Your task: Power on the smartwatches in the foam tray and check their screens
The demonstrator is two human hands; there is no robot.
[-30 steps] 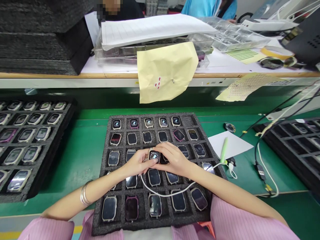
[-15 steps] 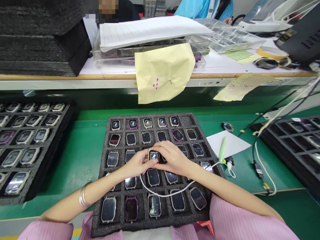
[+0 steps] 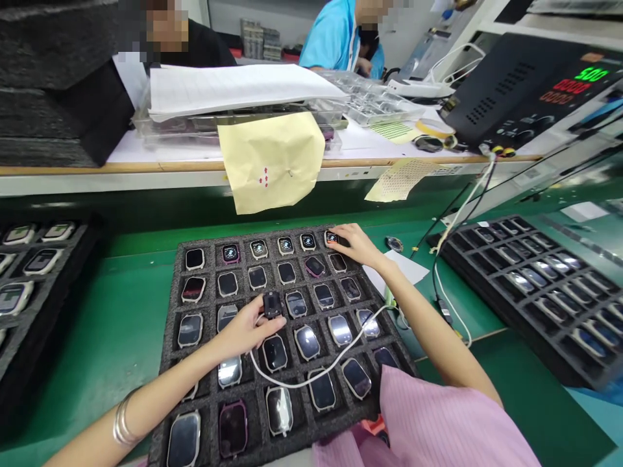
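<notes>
My left hand (image 3: 248, 329) grips a small black charging block (image 3: 272, 303) over the middle of a black foam tray (image 3: 168, 311). From the block a white cable (image 3: 292, 386) loops across the tray to the right. At the tray's far right corner slot, my right hand (image 3: 361, 246) has its thumb and fingers around a smartwatch (image 3: 331, 237) with a lit face. Several watches with lit faces, one a purple-cased watch (image 3: 231, 253), sit along the same back row. Dark-screened watches fill the slots nearer me.
More foam trays of watches lie on the left (image 3: 73, 259) and on the right (image 3: 487, 285). A shelf ahead carries papers (image 3: 243, 87), clear plastic trays (image 3: 370, 100) and a power supply (image 3: 516, 91). Cables hang at the right. Two people are beyond the shelf.
My right hand has left my left hand and moved with the lit watch to the tray's far right corner slot. The black block in my left hand now shows uncovered. The view has turned right.
</notes>
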